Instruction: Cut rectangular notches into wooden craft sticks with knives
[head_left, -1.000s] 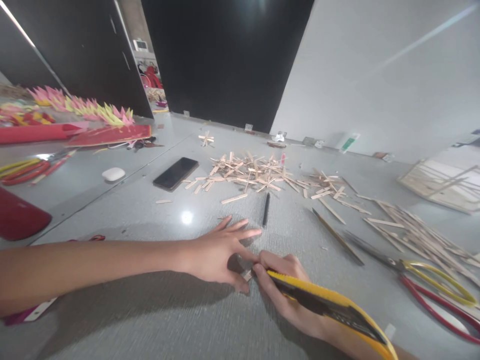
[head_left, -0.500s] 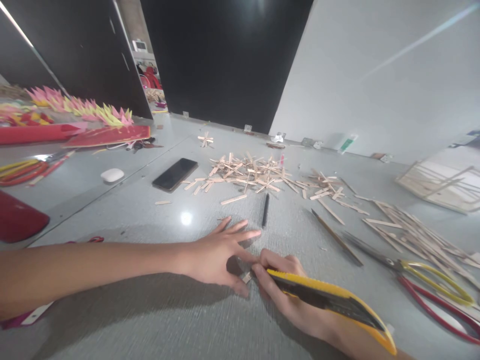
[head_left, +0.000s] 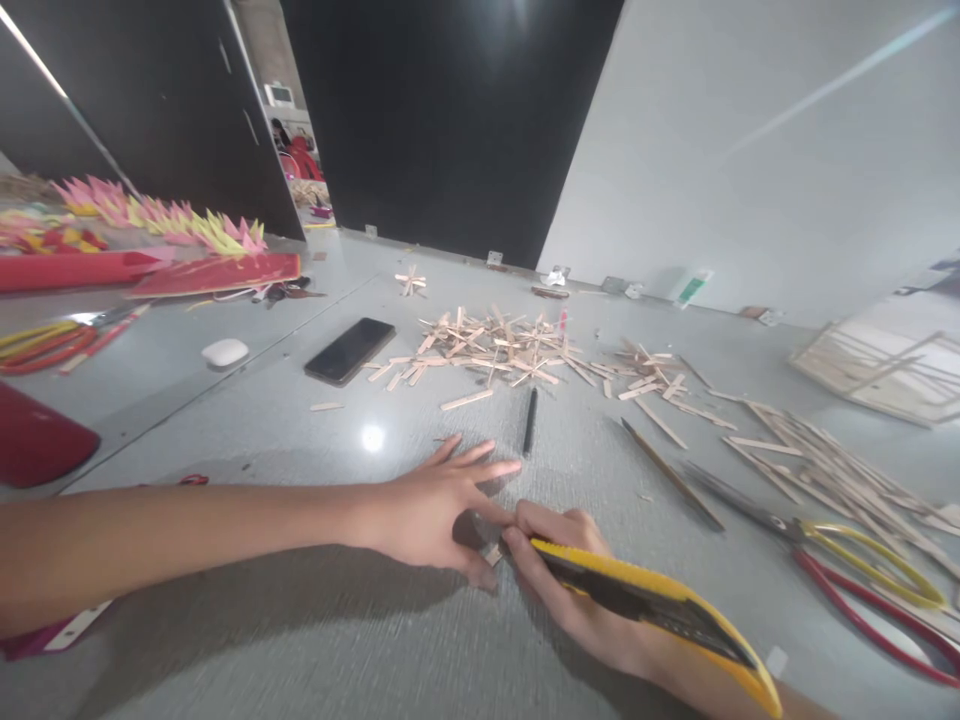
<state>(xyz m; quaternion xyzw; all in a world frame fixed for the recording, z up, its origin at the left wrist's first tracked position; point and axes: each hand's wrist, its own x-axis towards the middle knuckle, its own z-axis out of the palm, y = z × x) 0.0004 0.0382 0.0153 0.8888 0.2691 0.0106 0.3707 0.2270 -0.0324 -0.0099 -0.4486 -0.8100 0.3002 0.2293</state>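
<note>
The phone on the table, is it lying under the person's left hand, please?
No, the phone lies apart, well beyond the left hand.

Two bare forearms, no sleeves

The left hand (head_left: pixel 431 510) and right hand (head_left: pixel 574 580) wear no gloves, rings or watch.
</note>
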